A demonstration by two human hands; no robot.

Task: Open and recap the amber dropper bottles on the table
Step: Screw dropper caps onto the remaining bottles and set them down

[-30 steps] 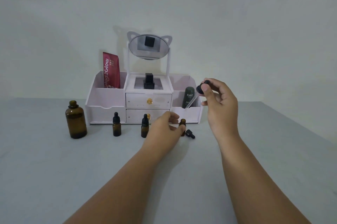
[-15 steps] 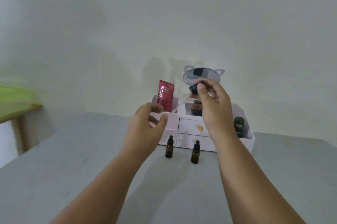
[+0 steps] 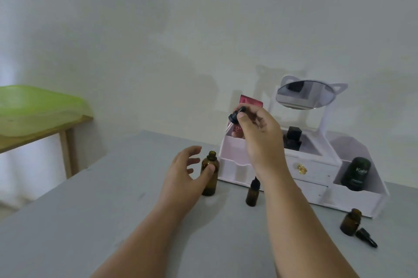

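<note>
"Kahf" on dark tube [image 3: 356,173] (slightly blurred)

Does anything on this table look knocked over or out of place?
A black dropper cap lies on its side on the table beside a small uncapped amber bottle at far right. No spill shows.

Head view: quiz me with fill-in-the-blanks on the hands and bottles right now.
The right hand pinches a black ____ in the air.
The left hand touches the large amber bottle with its ____.
The loose cap lies on the table beside a small bottle that is ____.
Missing: dropper; thumb; uncapped.
</note>
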